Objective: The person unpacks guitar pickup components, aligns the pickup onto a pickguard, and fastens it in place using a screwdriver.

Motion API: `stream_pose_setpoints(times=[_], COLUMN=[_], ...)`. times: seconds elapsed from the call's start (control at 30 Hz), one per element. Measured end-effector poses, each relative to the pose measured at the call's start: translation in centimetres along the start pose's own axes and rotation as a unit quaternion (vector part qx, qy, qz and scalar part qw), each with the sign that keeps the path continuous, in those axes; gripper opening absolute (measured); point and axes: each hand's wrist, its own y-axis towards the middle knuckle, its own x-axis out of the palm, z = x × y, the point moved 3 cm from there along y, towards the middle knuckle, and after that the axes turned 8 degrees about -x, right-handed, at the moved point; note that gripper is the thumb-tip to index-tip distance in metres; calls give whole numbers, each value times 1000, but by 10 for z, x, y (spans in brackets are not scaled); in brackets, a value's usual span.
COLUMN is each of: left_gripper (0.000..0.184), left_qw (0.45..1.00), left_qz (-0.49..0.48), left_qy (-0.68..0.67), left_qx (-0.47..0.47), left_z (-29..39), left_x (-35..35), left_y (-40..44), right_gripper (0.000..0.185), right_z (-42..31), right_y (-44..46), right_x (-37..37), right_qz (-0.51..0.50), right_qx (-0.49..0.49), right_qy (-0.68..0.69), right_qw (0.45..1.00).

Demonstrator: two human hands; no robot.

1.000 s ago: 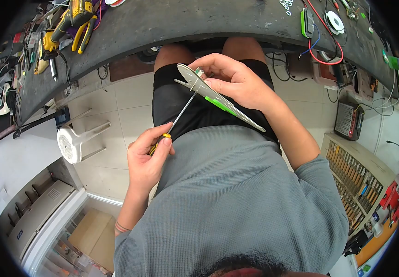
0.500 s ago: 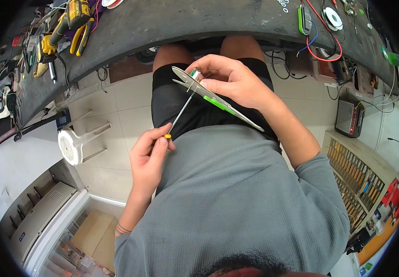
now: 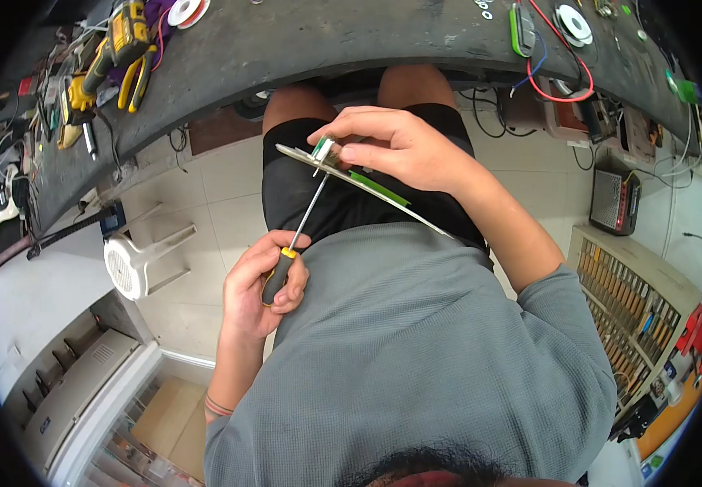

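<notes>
My left hand (image 3: 255,280) is closed around the dark-and-yellow handle of a screwdriver (image 3: 278,277). Its steel shaft slants up to the underside of a thin, flat plate (image 3: 300,158), where the tip meets or nearly meets a small fitting. That plate appears almost edge-on above my lap, with a bright green strip (image 3: 379,187) on its face. With fingers and thumb, my right hand (image 3: 406,150) grips a small green-and-metal component (image 3: 324,149) at the plate's upper side. How the component is fixed to the plate cannot be made out.
Ahead runs a dark workbench (image 3: 318,36) with a yellow power tool (image 3: 127,32), yellow-handled pliers (image 3: 136,85), wire spools (image 3: 572,24) and a green-edged meter (image 3: 521,31). A white stool (image 3: 127,264) lies at left; a tool rack (image 3: 631,308) stands at right.
The plate and component have shifted left and slightly down with my right hand. My left fingers have moved on the screwdriver, so more of its handle shows.
</notes>
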Motion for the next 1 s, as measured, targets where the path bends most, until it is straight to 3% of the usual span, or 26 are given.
stream_pose_setpoints(times=[0.27,0.37,0.4,0.43,0.5,0.6,0.67,0.7,0.73,0.83,0.87,0.9,0.97,1.0], left_gripper=[35,31,28,29,34,32,33,35,40,34,28,28,30,31], left_qw=[999,945,882,724,426,635,881,954,962,948,908,829,600,656], left_qz=[37,181,252,261,204,291,222,175,137,183,228,238,238,237], left_qy=[11,231,346,532,744,614,348,192,206,222,301,436,662,625], left_qx=[20,146,198,352,472,367,230,147,119,139,182,257,382,351], left_z=[-4,-8,-11,-12,-4,-5,-2,-3,-3,-9,-12,-9,-10,-9], left_x=[-7,-1,-3,0,18,10,13,15,12,5,3,3,6,7], left_y=[2,-1,-6,-5,-6,-3,-2,-1,-1,0,-1,-1,0,3], right_gripper=[26,33,31,29,27,29,29,29,28,28,28,28,27,27], right_z=[3,4,4,3,4,7,6,6,7,9,8,8,10,11], right_y=[-5,-5,-6,-6,-7,-7,-7,-7,-7,-8,-8,-7,-7,-8], right_x=[7,8,8,8,9,12,11,11,10,9,6,5,7,6], right_qz=[53,55,58,61,67,72,72,71,70,68,67,65,71,74], right_qx=[-17,-23,-15,-8,-11,-26,-30,-33,-35,-32,-26,-19,-26,-29], right_qy=[-15,-37,-25,-12,-3,-10,-13,-15,-16,-14,-11,-9,0,0], right_qw=[998,998,998,998,998,997,997,997,997,997,997,998,997,997])
